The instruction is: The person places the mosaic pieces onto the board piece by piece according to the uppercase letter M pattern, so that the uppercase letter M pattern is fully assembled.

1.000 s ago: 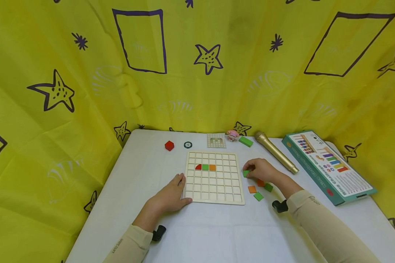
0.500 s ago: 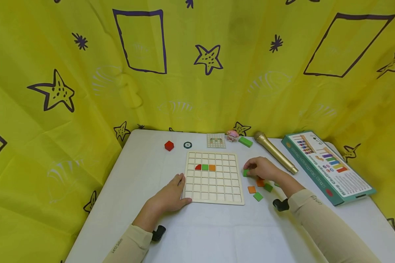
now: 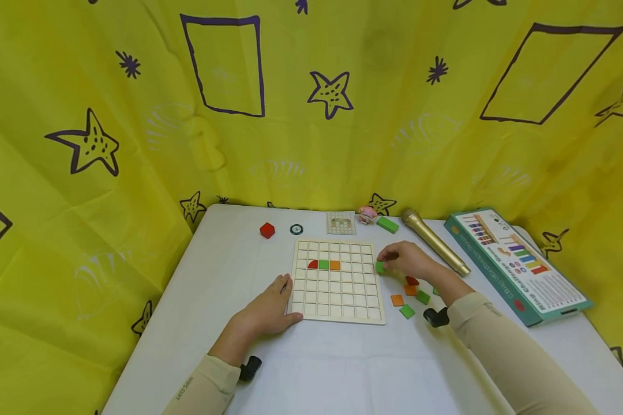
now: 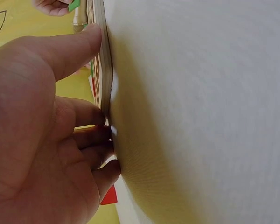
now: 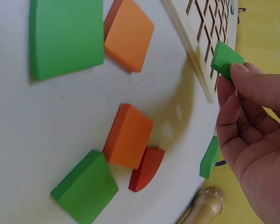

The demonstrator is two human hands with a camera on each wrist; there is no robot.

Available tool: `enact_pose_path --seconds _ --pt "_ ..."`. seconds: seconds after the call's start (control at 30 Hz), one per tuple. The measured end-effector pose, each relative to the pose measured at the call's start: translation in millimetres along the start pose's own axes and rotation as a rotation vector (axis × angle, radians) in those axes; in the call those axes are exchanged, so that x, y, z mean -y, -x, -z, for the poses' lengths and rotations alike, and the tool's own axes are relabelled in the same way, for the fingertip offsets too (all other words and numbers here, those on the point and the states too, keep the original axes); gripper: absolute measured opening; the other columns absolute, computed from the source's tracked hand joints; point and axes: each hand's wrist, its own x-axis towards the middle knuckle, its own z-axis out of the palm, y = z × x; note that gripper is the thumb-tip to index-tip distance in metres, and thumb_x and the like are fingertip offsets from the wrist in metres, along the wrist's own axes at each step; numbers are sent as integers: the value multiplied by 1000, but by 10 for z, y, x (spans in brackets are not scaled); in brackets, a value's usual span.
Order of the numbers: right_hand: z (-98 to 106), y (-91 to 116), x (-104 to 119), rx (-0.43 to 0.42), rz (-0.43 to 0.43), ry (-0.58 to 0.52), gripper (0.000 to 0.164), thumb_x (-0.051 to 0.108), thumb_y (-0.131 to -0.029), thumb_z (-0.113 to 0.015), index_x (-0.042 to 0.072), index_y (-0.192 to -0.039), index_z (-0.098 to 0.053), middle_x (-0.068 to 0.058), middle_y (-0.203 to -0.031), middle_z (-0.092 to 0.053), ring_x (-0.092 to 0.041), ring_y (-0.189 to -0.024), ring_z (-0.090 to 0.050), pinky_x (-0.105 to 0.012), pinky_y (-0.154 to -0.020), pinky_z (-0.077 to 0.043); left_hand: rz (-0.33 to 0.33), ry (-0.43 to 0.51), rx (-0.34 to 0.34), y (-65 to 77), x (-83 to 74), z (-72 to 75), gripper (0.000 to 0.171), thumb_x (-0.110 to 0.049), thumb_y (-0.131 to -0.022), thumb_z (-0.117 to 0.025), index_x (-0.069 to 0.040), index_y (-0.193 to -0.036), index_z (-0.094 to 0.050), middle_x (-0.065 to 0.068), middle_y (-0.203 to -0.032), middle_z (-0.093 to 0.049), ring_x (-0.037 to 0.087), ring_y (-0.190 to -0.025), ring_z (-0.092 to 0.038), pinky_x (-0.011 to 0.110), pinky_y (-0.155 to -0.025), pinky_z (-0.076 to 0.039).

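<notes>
Pinching the green tile (image 5: 225, 57) with the right hand (image 3: 407, 259), left hand (image 3: 266, 309) loosely spread against the board (image 3: 337, 298) between them. I'd brace there lightly, then bring the tile in flat and square so nothing snags.

Grid board (image 3: 324, 300): pale bare wood, matt. Tiles (image 5: 224, 57): smooth, painted-looking, with a matt face. Microphone (image 3: 437, 243): gold metallic finish, its body glossy, its head rough and mesh-like. Box (image 3: 519, 268): smooth printed card. Curtain (image 3: 280, 138): thin, creased cloth with a soft sheen. Sleeves (image 3: 514, 357): matt cloth.
</notes>
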Motion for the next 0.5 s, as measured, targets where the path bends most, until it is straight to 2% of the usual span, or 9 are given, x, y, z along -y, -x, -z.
enact_pose_path --seconds 0.2,0.5 --pt "-40 -54 80 -11 45 -30 14 4 -93 -70 4 -106 -74 -6 -104 -73 -25 -101 -63 -47 -94 -50 -6 -11 -2 -4 2 -2 91 -47 -95 -67 5 -156 -24 19 -165 -19 34 -152 -18 44 -119 -27" --pt "-93 -160 148 -26 80 -20 13 4 -93 -69 4 -105 -75 -5 -103 -73 -24 -101 -64 -46 -93 -52 -1 3 -1 -1 10 -15 91 -46 -94 -68 5 -156 -25 19 -164 -19 34 -151 -18 45 -119 -27"
